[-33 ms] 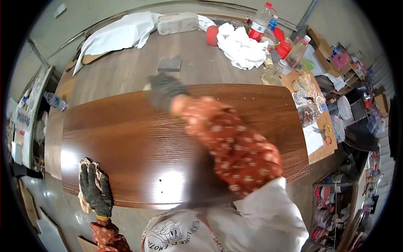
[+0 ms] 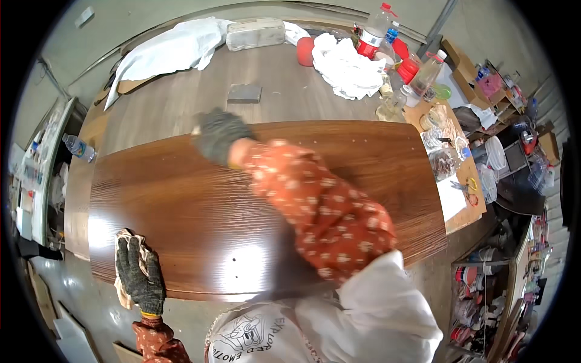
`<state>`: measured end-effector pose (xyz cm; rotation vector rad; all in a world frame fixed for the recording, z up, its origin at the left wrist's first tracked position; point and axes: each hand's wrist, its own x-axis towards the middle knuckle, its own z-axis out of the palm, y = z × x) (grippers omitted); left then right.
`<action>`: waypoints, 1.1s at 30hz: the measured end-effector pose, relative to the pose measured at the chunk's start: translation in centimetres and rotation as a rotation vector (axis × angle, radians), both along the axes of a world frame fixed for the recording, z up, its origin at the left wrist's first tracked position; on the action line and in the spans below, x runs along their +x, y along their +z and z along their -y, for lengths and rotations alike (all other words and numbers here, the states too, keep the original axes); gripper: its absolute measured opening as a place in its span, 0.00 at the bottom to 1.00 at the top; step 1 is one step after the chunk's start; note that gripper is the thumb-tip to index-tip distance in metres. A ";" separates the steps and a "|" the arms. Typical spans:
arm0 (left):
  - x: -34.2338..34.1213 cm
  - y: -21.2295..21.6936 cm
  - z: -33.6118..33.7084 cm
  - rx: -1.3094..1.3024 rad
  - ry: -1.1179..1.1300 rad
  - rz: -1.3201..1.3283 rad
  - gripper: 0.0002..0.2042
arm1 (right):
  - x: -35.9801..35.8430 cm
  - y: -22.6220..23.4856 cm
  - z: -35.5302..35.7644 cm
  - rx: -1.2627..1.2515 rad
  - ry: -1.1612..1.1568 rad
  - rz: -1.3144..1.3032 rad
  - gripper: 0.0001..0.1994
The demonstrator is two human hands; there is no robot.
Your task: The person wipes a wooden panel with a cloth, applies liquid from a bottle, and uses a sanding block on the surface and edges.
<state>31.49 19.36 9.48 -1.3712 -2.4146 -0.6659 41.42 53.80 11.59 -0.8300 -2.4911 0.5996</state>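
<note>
Large rectangular wood-grain panel, dark reddish brown, glossy with streaky dark lines, lies flat across the near part of a duller grey-brown tabletop; lamp glare forms white patches on the sheen. Two small dark round marks sit near its near edge, and pale specks dot the far right part. Left hand, in a dark grey knit glove with coarse texture and a yellow cuff edge, lies palm down at the panel's near left corner, fingers straight and side by side, not curled round anything. A soft, creased beige cloth shows beside and under it, part of it over the panel edge. Right hand, in a similar grey glove, is over the panel's far edge, blurred; a small pale bit shows by its fingertips, but cannot tell whether the hand grips it or how far the fingers close. Sleeves are rust-red fabric with a pale floral print. Beyond the right hand, a flat grey rectangular piece lies on the tabletop. Farther back: a smooth white sheet draped in folds, a pale rough-faced oblong block, a rounded red object and a heavily crumpled white cloth. At far right, clear plastic bottles cluster, and white paper lies beside yellow-handled scissors.
</note>
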 end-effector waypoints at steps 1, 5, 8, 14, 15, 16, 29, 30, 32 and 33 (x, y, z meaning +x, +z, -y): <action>-0.5 -0.4 0.2 0.072 -0.021 0.023 0.20 | -2.7 0.5 1.5 0.018 0.006 0.048 0.17; -3.2 -0.8 2.5 0.149 0.036 0.071 0.18 | -2.8 -1.0 1.1 0.083 0.131 -0.048 0.18; -5.8 0.6 5.5 -0.091 0.196 -0.114 0.18 | 6.8 1.5 -1.6 -0.011 0.062 0.044 0.18; -14.5 -3.8 12.9 0.145 0.468 0.043 0.17 | 22.6 -1.4 -10.8 0.062 -0.317 0.184 0.30; -15.2 -4.8 13.3 0.189 0.498 0.043 0.17 | 22.0 -0.8 -10.6 0.006 -0.337 0.193 0.30; -15.4 -5.0 13.1 0.236 0.528 0.042 0.17 | 20.3 -0.2 -9.6 0.113 -0.356 0.267 0.29; -14.9 -4.1 13.9 0.486 0.053 0.065 0.21 | -17.6 1.3 5.5 0.089 0.020 0.227 0.29; -14.9 -3.6 14.1 0.449 0.053 0.039 0.20 | -20.9 1.8 7.2 0.088 0.000 0.265 0.29; -15.6 -4.1 13.8 0.516 0.023 0.131 0.19 | -26.5 2.4 8.9 0.074 0.060 0.294 0.29; -16.3 -4.3 14.0 0.478 -0.013 0.040 0.19 | -29.0 2.1 9.0 0.107 0.083 0.297 0.29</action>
